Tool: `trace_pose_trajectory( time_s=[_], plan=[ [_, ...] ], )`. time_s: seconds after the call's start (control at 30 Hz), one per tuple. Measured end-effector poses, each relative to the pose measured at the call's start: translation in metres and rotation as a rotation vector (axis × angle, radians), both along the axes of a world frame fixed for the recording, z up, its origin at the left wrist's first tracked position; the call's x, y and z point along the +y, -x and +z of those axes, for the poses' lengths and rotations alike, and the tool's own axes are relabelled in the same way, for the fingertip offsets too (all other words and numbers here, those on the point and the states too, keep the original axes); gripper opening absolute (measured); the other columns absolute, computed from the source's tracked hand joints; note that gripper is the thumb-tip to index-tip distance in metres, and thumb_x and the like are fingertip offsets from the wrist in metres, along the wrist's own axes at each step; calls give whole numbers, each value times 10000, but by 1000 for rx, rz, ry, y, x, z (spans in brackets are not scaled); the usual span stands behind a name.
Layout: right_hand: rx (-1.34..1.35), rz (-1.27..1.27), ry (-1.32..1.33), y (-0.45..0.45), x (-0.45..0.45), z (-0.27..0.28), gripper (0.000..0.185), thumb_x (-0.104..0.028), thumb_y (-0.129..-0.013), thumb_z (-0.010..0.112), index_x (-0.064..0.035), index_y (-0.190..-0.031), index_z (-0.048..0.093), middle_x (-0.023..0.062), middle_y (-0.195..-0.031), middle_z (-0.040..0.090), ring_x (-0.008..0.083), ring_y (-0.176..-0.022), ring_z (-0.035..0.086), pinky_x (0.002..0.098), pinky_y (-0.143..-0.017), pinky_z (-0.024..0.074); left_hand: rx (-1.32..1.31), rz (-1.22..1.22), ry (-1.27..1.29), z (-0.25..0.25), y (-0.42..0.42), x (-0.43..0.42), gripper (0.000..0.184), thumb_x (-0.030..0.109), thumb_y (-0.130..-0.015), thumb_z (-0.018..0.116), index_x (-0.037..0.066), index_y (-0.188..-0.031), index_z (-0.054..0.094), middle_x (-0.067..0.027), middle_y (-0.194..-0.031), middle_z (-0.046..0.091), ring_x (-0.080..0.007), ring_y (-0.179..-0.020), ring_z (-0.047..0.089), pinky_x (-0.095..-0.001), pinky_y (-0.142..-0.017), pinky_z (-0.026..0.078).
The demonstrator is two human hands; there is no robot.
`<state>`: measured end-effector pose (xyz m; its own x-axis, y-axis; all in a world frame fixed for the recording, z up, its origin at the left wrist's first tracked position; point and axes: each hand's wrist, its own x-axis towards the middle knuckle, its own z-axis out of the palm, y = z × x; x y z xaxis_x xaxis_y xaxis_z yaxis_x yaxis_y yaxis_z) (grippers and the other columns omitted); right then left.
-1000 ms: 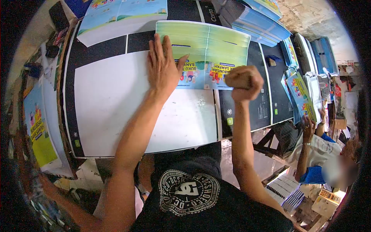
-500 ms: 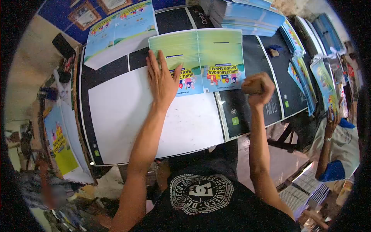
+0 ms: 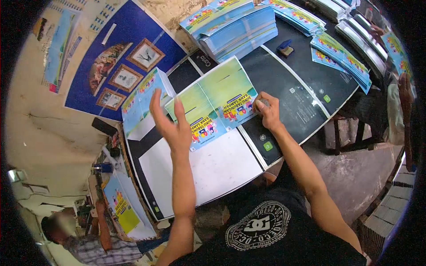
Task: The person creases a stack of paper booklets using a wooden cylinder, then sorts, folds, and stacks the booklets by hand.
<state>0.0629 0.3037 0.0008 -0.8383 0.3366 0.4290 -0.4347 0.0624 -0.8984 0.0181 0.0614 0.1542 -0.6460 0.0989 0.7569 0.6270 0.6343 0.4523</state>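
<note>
Printed booklet covers (image 3: 213, 98), green and blue with "Buku Tabungan Bank Sampah" on them, lie fanned in overlapping layers before me. My left hand (image 3: 174, 128) is open, fingers and thumb apart, over their left edge; whether it touches them I cannot tell. My right hand (image 3: 269, 111) is closed at their right edge. Its curled fingers hide what they hold, though a greyish bit shows between them. Under the covers' near edge lies a large white sheet (image 3: 208, 170) on the black-topped table (image 3: 288, 97).
Another cover stack (image 3: 144, 99) stands at the left. A tall stack (image 3: 242, 35) rises at the back, with more covers (image 3: 341, 57) at the right. A small blue-and-brown object (image 3: 285, 48) rests on the table. A person in a checked shirt (image 3: 97, 249) is at lower left.
My left hand has gone from lying flat on the covers to raised fingers at their left edge. My right fist has moved in to their right edge. The view has turned leftward.
</note>
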Motion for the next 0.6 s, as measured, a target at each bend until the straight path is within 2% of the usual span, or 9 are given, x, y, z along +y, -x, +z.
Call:
trace_pose_trajectory(
  time_s=[0.07,0.13,0.2,0.27,0.3,0.33,0.4,0.5,0.6],
  plan=[
    [33,7,-5,1,-3,0,453,-423,-897,610,16,-787,600,94,-610,584,152,-545,552,318,-526,430,-83,-65,12,26,39,21,493,308,-973,621,-28,-1323,530,-229,-1319,560,-364,-1260,514,-444,-1079,374],
    [60,-28,-32,-3,-3,2,418,-389,-888,636,19,-801,607,109,-608,574,161,-542,553,328,-528,434,-228,-42,176,13,102,31,520,413,-979,584,-50,-1214,602,-240,-1224,620,-370,-1182,568,-418,-1040,412],
    [55,-104,-122,-11,0,7,354,-331,-865,683,11,-807,613,129,-602,554,178,-539,556,338,-527,435,-680,23,430,0,145,33,704,604,-969,466,-40,-1184,649,-282,-1241,622,-421,-1194,568,-433,-1046,415],
    [85,-177,-117,-15,3,8,321,-310,-845,705,-15,-772,599,147,-614,560,245,-527,564,359,-521,439,-941,50,664,-48,202,8,950,762,-917,343,-95,-1195,644,-358,-1277,573,-466,-1266,518,-457,-1096,371],
    [87,-229,-118,-16,7,10,317,-310,-845,701,-20,-768,598,146,-621,563,261,-537,570,365,-530,445,-892,117,627,-87,227,-5,1103,826,-881,273,-176,-1227,580,-431,-1285,508,-484,-1317,464,-457,-1134,327],
    [83,-278,-116,-16,10,9,312,-310,-844,698,-25,-764,598,146,-628,567,276,-547,576,371,-540,451,-924,83,605,-92,216,-1,1145,823,-892,238,-234,-1199,551,-458,-1284,485,-494,-1333,438,-462,-1142,312],
    [88,-373,-82,-16,16,10,311,-313,-846,694,-29,-764,598,143,-636,571,287,-567,583,376,-553,455,-935,94,611,-60,166,17,1147,826,-896,195,-215,-1208,561,-448,-1305,477,-491,-1332,442,-452,-1145,309],
    [92,-454,-62,-12,14,10,300,-309,-852,689,-36,-764,598,139,-649,576,291,-586,585,384,-563,455,-1159,-60,679,-41,128,20,1156,831,-896,164,-205,-1227,555,-423,-1331,481,-472,-1349,436,-437,-1148,303],
    [125,-454,-88,-10,8,15,269,-285,-851,697,-47,-769,602,126,-647,576,282,-565,563,390,-548,442,-1133,-63,696,-103,115,-1,1150,843,-892,151,-169,-1149,634,-386,-1267,559,-446,-1358,440,-426,-1140,313]
  ],
)
